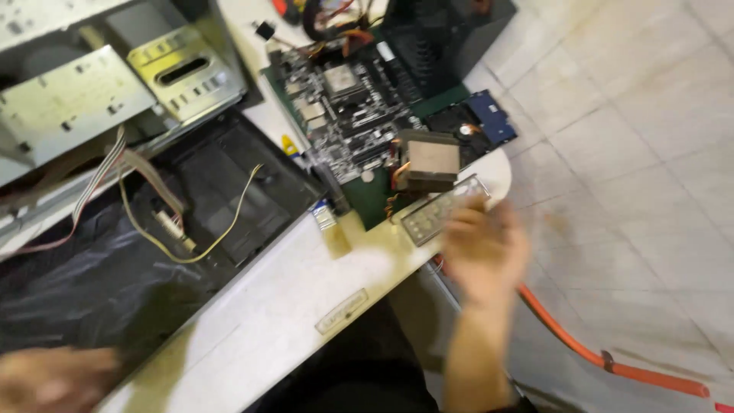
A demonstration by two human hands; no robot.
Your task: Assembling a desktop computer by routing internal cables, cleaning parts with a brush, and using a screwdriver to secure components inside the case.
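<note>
Beside the green rectangular circuit board (pixel 359 107) studded with black and silver parts lie a grey perforated metal plate (pixel 442 209), a brownish finned metal block (pixel 430 159), a blue-edged black drive (pixel 489 116), while below it an orange hose (pixel 604 356) crosses pale floor tiles (pixel 650 153)

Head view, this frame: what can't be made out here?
- Right hand: motion-blurred; whether it grips the perforated metal plate or only touches it is unclear.
- Left hand: blurred, cut off by the bottom-left edge; what it holds is unreadable.
- Motherboard: components too small and soft to tell apart; the heatsink covers its near corner.
- Computer case: cut off by the top-left edge.
</note>
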